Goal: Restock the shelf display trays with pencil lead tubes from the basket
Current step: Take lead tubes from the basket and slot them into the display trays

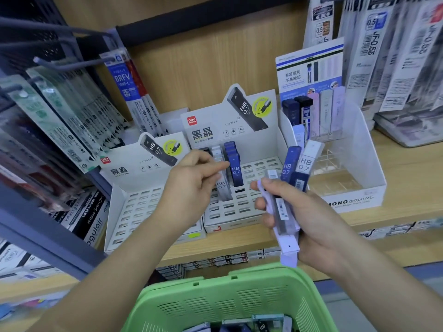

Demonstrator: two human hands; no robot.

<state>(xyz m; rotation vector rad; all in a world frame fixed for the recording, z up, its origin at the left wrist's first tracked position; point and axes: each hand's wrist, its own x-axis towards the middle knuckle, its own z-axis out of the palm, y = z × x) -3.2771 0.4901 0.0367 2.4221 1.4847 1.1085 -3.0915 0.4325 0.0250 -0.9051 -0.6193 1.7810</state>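
Green plastic basket holds spares; right hand grips a fan of blue, white and lilac lead tubes, left hand pinches a white tube in the white card tray (seat it upright, fully down).

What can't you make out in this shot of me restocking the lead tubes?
Head view only:
- Basket: the bottom edge cuts off its contents, so no count.
- Left hand: its fingers hide whether it grips anything in the middle tray.
- Right hand: its tubes overlap under the fingers, so no count.
- Shelf-edge labels: too small and blurred to read.
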